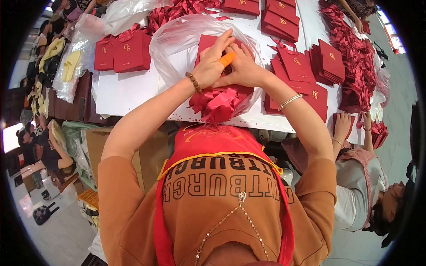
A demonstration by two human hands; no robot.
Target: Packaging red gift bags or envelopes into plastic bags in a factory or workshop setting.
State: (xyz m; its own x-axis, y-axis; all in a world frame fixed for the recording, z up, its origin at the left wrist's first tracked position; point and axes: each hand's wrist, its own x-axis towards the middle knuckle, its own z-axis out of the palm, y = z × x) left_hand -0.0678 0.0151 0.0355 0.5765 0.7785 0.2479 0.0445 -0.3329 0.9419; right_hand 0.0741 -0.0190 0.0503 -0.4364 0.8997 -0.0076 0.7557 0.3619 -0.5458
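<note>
At the table's near edge, a clear plastic bag [171, 42] lies spread around a pile of dark red paper gift bags [207, 41]. Glossy red ribbons [217, 104] spill from the pile toward me. My left hand [211, 66], with a beaded bracelet, rests on top of the pile, fingers stretched away from me. From the other side my right hand [244, 68] meets it, fingers overlapping the left ones and thumb stretched out. An orange finger cover [227, 59] shows between the two hands. Both hands lie on the gift bags; some fingertips are hidden.
More red gift bags stand at the left [131, 51] and in stacks at the right [295, 66]. A long heap of red ribbons [355, 57] runs along the right side. A co-worker [355, 186] sits close at my right. An open cardboard box [151, 155] is below the table's left part.
</note>
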